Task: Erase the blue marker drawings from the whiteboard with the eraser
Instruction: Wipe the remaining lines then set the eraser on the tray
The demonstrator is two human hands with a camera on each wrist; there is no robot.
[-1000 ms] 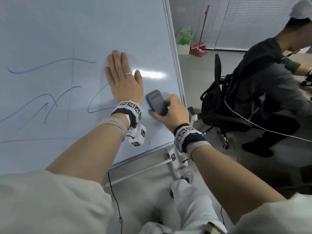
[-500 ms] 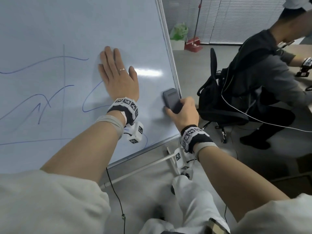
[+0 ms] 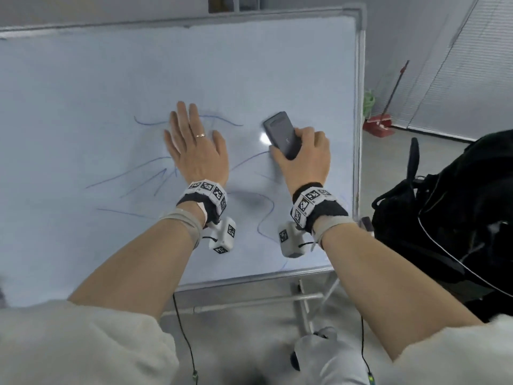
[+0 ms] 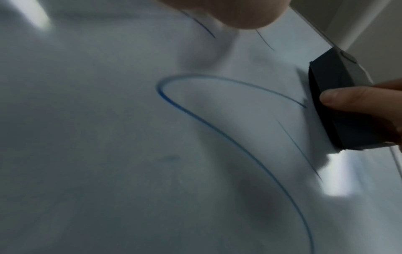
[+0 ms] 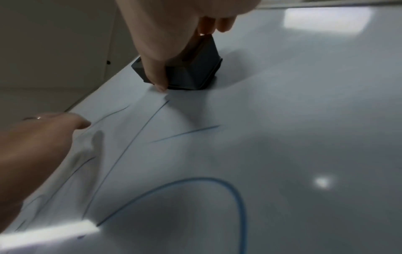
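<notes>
Eraser, gripped in the curled fingers of the right hand, has climbed the whiteboard from its lower right edge toward unerased blue marker drawings, left hand still pressed flat, fingers straight.

The left hand lies flat on the whiteboard near its middle, across the blue lines, and blocks any sweep from the right edge toward them. The right hand presses the eraser to the board just right of it, with a narrow strip of board between the two hands. The upper part of the board and its whole left side lie open. Past the right edge, a black bag crowds the lower corner.
</notes>
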